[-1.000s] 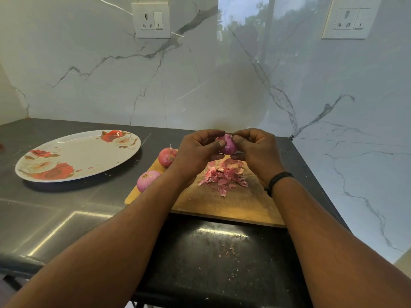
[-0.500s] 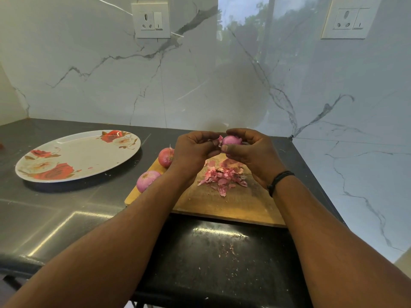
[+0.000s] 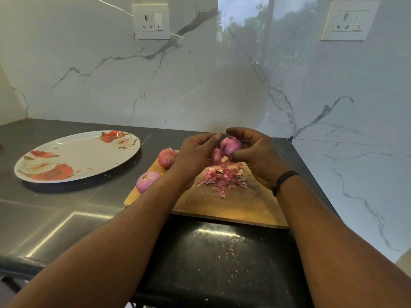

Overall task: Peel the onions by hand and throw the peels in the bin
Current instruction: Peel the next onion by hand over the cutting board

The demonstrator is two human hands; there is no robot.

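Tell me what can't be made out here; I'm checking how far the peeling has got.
- Bin: none in the head view.
- Held onion: its far side is covered by the right hand.
- Peel strip: blurred; the left hand hides whether it is gripped.
- Cutting board: partly under both forearms.

Above a wooden cutting board [image 3: 222, 210] on the dark desk [image 3: 66, 218], the right hand [image 3: 255, 156] cups a purple onion [image 3: 231, 146] between thumb and fingers, while the left hand [image 3: 193, 156] pinches a strip of peel [image 3: 216, 156] that hangs just beside the onion. A heap of pink peels [image 3: 223, 177] lies on the board under the hands, and two more onions sit at the board's left edge, one [image 3: 167, 157] farther back and one [image 3: 147, 181] nearer. A floral plate [image 3: 77, 156] rests on the desk well to the left, and two wall sockets [image 3: 151, 21] are set into the marble wall behind.
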